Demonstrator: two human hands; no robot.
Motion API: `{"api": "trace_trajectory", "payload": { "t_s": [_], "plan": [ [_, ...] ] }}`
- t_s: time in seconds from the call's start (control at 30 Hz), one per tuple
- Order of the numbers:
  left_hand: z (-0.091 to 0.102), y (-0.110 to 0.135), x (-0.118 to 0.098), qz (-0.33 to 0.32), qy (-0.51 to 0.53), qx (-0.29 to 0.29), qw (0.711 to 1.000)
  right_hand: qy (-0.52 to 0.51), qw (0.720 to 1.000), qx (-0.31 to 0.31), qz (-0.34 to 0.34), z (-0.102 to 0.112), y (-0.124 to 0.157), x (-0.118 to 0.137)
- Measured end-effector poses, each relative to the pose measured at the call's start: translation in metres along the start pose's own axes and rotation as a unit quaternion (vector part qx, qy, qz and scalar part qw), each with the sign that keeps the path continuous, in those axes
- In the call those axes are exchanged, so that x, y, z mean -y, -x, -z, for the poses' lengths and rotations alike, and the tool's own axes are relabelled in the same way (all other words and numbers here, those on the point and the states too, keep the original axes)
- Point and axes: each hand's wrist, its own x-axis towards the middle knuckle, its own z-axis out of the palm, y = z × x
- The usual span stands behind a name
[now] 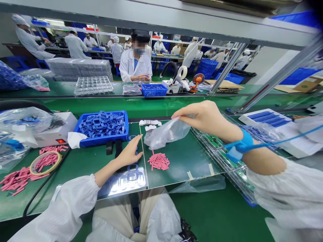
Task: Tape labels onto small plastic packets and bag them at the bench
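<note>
My right hand (pixel 205 117) pinches the top edge of a clear plastic bag (pixel 168 135), which hangs tilted over the green table. Below the bag lies a heap of small pink strips (pixel 158 162). One strip stands up from the heap towards the bag's lower edge; whether they touch I cannot tell. My left hand (pixel 130 152) is open, its fingers stretched out towards the bag, and holds nothing. Under and beside it are flat blue ring-shaped pieces (pixel 133 177) on a shiny sheet. White striped parts (pixel 150 123) lie just behind the bag, partly covered by it.
A blue bin (pixel 107 142) full of blue plastic frames stands behind my left hand. Left of it are a tape roll (pixel 45 163) and more pink strips (pixel 16 179). Clear trays with green boards (pixel 214 143) lie under my right forearm. A blue wrist strap's cord runs right. A co-worker sits opposite.
</note>
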Motion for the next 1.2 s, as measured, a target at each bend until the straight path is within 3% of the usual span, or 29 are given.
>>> {"api": "trace_trajectory", "payload": {
  "t_s": [0.2,0.33,0.53,0.67,0.73,0.87,0.97,1.2],
  "plan": [
    [-0.009,-0.003,0.0,-0.008,0.009,-0.014,1.0,-0.011,0.999,0.033,-0.018,0.005,-0.03,-0.015],
    [-0.005,-0.013,-0.012,-0.023,0.028,-0.06,0.998,-0.075,0.996,0.028,-0.048,0.025,-0.039,-0.017],
    [0.025,-0.038,-0.051,-0.072,0.062,-0.114,0.989,-0.126,0.984,0.016,-0.124,0.067,-0.043,-0.014],
    [0.052,-0.049,-0.08,-0.061,0.088,-0.143,0.984,-0.131,0.975,-0.059,-0.168,0.093,-0.034,-0.014],
    [0.063,-0.053,-0.087,-0.048,0.101,-0.153,0.982,-0.131,0.972,-0.066,-0.185,0.1,-0.026,-0.018],
    [0.068,-0.057,-0.088,-0.005,0.14,-0.144,0.98,-0.13,0.963,0.007,-0.238,0.097,-0.004,-0.034],
    [0.062,-0.053,-0.087,0.028,0.177,-0.125,0.976,-0.194,0.94,0.049,-0.276,0.084,0.013,-0.043],
    [0.055,-0.023,-0.096,0.073,0.216,-0.057,0.972,-0.321,0.872,0.036,-0.368,0.059,0.043,-0.041]
  ]
}}
